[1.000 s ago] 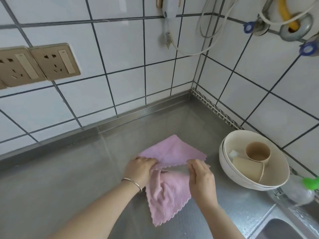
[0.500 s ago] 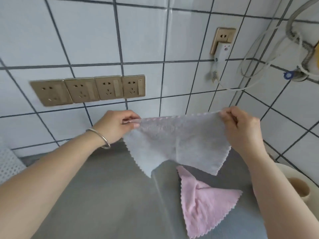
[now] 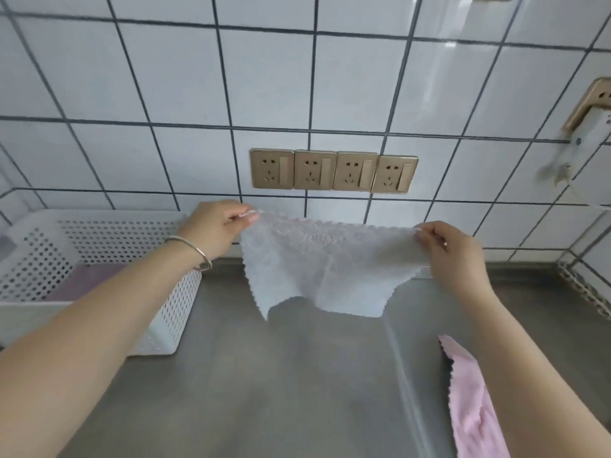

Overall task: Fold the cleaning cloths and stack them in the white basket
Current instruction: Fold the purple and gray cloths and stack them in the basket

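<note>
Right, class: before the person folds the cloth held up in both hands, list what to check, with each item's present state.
1. Left hand pinches a top corner of the white cloth: ok.
2. Right hand pinches the other top corner: ok.
3. Cloth hangs clear of the counter: ok.
4. Cloth spread flat: not ok, the bottom edge droops unevenly.
5. Basket within reach, at the left: ok.
6. Pink cloth folded: not ok, it lies loose on the counter.

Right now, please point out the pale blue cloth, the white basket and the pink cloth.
pale blue cloth (image 3: pixel 317 262), head view, middle of the hanging fabric
white basket (image 3: pixel 172 312), head view, perforated right wall
pink cloth (image 3: pixel 469 404), head view, middle of the visible strip
</note>
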Motion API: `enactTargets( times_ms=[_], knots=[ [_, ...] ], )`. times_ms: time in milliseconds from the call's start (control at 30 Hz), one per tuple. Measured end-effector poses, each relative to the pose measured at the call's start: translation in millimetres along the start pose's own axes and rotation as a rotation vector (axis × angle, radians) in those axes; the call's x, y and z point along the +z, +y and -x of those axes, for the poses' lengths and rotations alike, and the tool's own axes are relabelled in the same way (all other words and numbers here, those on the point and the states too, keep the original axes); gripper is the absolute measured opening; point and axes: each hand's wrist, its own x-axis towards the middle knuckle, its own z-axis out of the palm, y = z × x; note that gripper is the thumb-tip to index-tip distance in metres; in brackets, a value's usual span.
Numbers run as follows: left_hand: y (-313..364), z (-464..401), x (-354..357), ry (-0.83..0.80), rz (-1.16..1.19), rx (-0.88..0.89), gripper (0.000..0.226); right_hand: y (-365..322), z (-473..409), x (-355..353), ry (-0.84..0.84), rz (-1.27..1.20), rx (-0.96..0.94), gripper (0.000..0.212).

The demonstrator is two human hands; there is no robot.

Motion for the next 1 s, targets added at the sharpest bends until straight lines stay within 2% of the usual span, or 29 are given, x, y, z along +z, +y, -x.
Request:
enactTargets(
  times_ms=[33, 133, 200, 267, 333, 400, 467, 533, 567, 633, 667, 700, 800, 900, 1000],
  knots=[
    [-5, 14, -7, 0.013, 0.002, 0.067, 0.019, -1, 13, 1, 0.009, -0.031, -0.043, 0.014],
    [-22, 72, -11, -0.012, 0.008, 0.166, 0.037, 9, 59, 6, -0.018, -0.047, -0.231, 0.01],
    [-43, 116, 5, -0.097, -0.009, 0.157, 0.04, 25, 90, 14, -0.141, 0.003, -0.273, 0.015],
    [-68, 160, 33, -0.216, -0.051, 0.126, 0.031, 49, 122, 26, -0.326, 0.055, -0.224, 0.036],
    [-91, 200, 63, -0.296, -0.038, 0.099, 0.032, 80, 154, 42, -0.462, 0.126, -0.211, 0.039],
    [-113, 234, 91, -0.38, -0.049, 0.119, 0.025, 109, 184, 58, -0.581, 0.2, -0.236, 0.031],
    [-128, 259, 113, -0.426, -0.128, 0.163, 0.025, 142, 205, 66, -0.615, 0.33, -0.229, 0.007],
    [-137, 281, 128, -0.53, -0.237, 0.17, 0.022, 165, 226, 83, -0.723, 0.391, -0.219, 0.049],
    [-136, 285, 130, -0.61, -0.304, 0.101, 0.024, 165, 230, 86, -0.762, 0.4, -0.152, 0.049],
    [-141, 286, 133, -0.698, -0.364, -0.033, 0.036, 145, 225, 82, -0.733, 0.433, -0.073, 0.02],
    [-141, 282, 132, -0.673, -0.335, -0.034, 0.037, 134, 221, 87, -0.699, 0.391, 0.013, 0.022],
    [-143, 274, 131, -0.622, -0.256, -0.091, 0.033, 121, 211, 91, -0.68, 0.37, 0.135, 0.019],
    [-145, 216, 131, -0.429, -0.052, -0.439, 0.024, 121, 165, 115, -0.733, 0.315, 0.386, 0.009],
    [-152, 152, 141, -0.225, 0.169, -0.846, 0.019, 130, 118, 149, -0.608, 0.327, 0.552, 0.024],
    [-173, 113, 162, -0.169, 0.285, -1.044, 0.023, 136, 84, 180, -0.541, 0.308, 0.727, 0.032]
  ],
)
